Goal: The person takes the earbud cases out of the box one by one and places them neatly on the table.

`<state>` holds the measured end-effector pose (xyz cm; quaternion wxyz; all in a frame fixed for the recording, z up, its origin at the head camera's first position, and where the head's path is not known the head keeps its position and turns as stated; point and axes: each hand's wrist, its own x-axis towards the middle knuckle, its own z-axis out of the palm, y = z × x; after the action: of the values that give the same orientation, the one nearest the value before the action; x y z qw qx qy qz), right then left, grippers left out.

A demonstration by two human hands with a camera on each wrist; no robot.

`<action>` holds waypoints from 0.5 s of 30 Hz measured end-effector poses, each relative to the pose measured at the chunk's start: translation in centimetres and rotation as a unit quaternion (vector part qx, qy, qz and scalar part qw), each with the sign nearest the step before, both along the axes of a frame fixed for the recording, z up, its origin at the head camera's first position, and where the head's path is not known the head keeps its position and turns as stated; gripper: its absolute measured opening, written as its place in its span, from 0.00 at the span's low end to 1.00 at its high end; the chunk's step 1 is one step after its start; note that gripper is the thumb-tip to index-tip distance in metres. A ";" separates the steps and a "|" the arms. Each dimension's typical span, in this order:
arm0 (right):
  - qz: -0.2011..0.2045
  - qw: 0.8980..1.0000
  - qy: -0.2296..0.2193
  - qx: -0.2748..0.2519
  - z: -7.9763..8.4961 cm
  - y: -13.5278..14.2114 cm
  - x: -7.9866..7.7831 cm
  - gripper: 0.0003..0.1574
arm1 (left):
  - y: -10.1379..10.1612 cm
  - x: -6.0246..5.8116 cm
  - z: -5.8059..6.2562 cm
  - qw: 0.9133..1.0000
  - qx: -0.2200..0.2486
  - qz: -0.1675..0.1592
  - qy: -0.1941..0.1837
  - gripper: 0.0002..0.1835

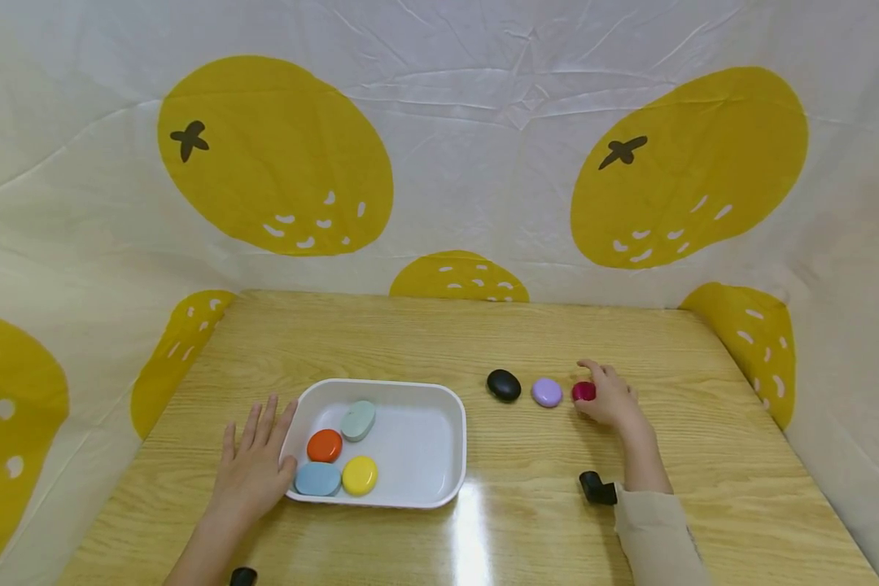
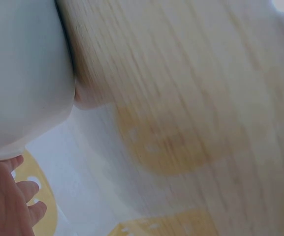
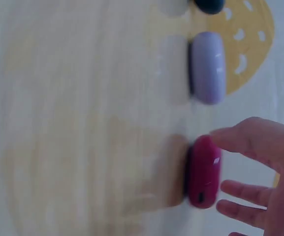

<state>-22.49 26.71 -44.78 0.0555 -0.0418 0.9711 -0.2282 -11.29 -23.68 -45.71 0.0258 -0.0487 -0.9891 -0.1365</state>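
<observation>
My left hand (image 1: 252, 468) lies with fingers spread at the left rim of a white tray (image 1: 450, 443), the thumb against its edge. In the left wrist view, fingers show beside the tray's wall (image 2: 26, 73). Inside the tray sit smooth pieces: pale green (image 1: 358, 421), orange-red (image 1: 325, 446), blue (image 1: 318, 479) and yellow (image 1: 360, 475). My right hand (image 1: 610, 399) is around a crimson rounded piece (image 1: 583, 392) on the table, with thumb and fingers apart. In the right wrist view, the thumb tip meets the end of the crimson piece (image 3: 205, 172), while the other fingers stand beside it.
A lilac piece (image 1: 547, 392) and a black piece (image 1: 504, 385) lie in a row left of the crimson one. Black wrist gear (image 1: 596, 488) shows at the right sleeve (image 1: 659, 533). A white cloth with yellow fruit shapes (image 1: 476, 163) hangs behind the wooden table (image 1: 527, 521).
</observation>
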 end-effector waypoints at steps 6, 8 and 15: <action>0.057 0.990 0.129 -0.027 2.5 -3.3 0.5 0.39 | 0.0 0.0 0.1 1.000 -0.004 0.001 -0.001 0.36; 0.090 0.980 0.174 -0.030 3.3 -5.0 0.9 0.39 | 0.0 0.0 0.1 1.000 -0.003 0.000 0.000 0.36; 0.204 0.946 0.249 -0.032 5.0 -11.6 2.6 0.35 | 0.0 0.0 0.1 1.000 -0.005 0.001 -0.001 0.37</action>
<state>-19.87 15.08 -39.81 -0.1442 -0.2965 0.9168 -0.2253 -11.27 -23.64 -45.63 0.0251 -0.0482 -0.9899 -0.1312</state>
